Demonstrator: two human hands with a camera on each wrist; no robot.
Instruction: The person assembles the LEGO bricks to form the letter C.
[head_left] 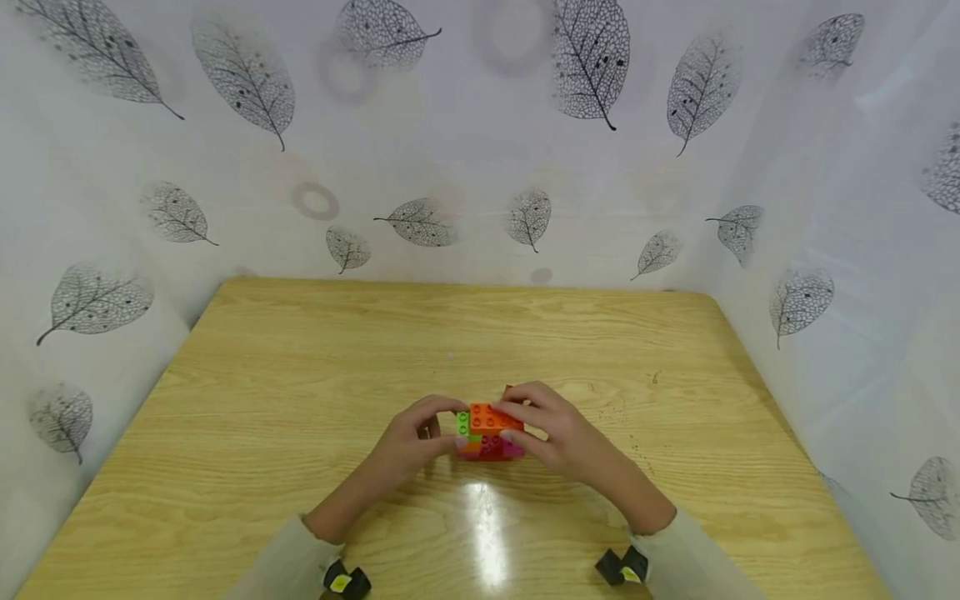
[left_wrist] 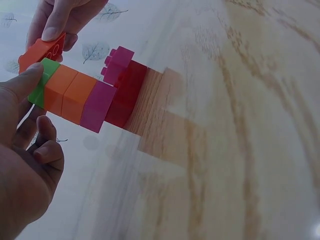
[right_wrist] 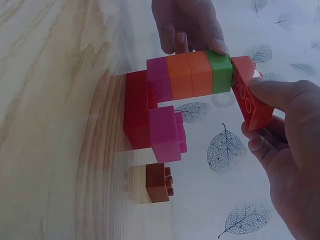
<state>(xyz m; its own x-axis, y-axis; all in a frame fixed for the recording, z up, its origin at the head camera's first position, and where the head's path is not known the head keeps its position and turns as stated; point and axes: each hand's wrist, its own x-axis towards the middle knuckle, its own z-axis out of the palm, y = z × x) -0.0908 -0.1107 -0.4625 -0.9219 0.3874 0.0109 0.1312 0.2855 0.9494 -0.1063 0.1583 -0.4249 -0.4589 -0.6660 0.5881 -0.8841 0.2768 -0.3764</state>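
Note:
A stack of toy bricks stands on the table. Its long red brick [right_wrist: 136, 112] lies at the bottom, bearing a magenta brick [right_wrist: 159, 79] and a pink brick [right_wrist: 165, 134] side by side. Above the magenta one rise two orange bricks [right_wrist: 189, 75], topped by a green brick [right_wrist: 220, 72]. My left hand [head_left: 405, 440] pinches the green brick between thumb and fingers. With thumb and fingertips, my right hand [head_left: 558, 432] grips an orange-red brick [right_wrist: 250, 95], studs up in the head view. This brick sits tilted, one end right at the green brick's studs, its hollow underside showing.
A lone brownish-red brick [right_wrist: 156, 183] stands on the table, apart from the stack, on the right-hand side. The wooden table [head_left: 337, 350] reaches back to a curtain [head_left: 465, 150] with leaf prints, which also hangs along both sides.

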